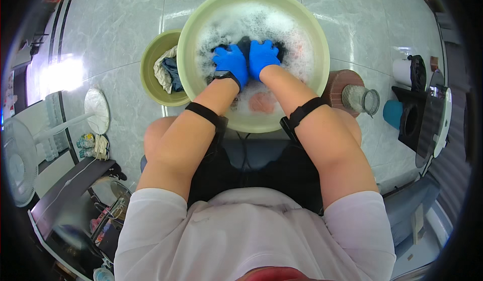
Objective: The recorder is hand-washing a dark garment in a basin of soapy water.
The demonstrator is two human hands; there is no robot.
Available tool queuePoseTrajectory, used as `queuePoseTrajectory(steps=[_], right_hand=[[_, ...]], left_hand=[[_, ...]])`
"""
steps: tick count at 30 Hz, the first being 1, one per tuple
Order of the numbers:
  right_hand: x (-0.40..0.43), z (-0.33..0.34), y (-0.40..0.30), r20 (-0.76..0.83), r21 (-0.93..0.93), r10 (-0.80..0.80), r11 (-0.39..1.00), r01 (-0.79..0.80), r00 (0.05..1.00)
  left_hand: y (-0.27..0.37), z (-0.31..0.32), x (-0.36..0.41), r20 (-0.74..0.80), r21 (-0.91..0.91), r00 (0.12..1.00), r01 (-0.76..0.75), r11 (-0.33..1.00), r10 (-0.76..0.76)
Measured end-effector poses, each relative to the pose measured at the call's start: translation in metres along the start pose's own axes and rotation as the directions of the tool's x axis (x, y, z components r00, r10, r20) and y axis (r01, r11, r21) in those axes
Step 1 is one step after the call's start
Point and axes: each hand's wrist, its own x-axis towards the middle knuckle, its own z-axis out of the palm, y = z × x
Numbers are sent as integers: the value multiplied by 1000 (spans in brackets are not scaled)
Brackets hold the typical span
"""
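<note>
A large pale green plastic basin [322,51] stands before me, holding foamy water. Both of my hands wear blue gloves and press down side by side near its middle. My left hand [232,63], with a black band at the wrist, has its bent fingers on a wet dark cloth [244,47]. On the same cloth, my right hand [264,57] curls its fingers close beside the left. Foam hides most of the cloth's outline and the fingertips. Nearer to me a pinkish patch [261,103] shows through the suds; I cannot tell what it is.
Left of the large basin, a smaller olive-green basin [148,71] holds a cream cloth [162,71] and a dark blue cloth [173,72]. A brown stool [336,86] with a glass jug [354,97] stands at right. A white pedestal fan [17,164] is at far left.
</note>
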Motion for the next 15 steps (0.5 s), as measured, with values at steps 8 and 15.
queuePoseTrajectory(steps=[8, 15], right_hand=[[38, -32, 16, 293, 370, 3, 922, -116, 956], [-25, -128, 10, 218, 820, -301, 572, -7, 928]], left_hand=[[-25, -25, 38, 145, -361, 979, -85, 929, 146], [-28, -127, -22, -12, -866, 905, -222, 449, 425]])
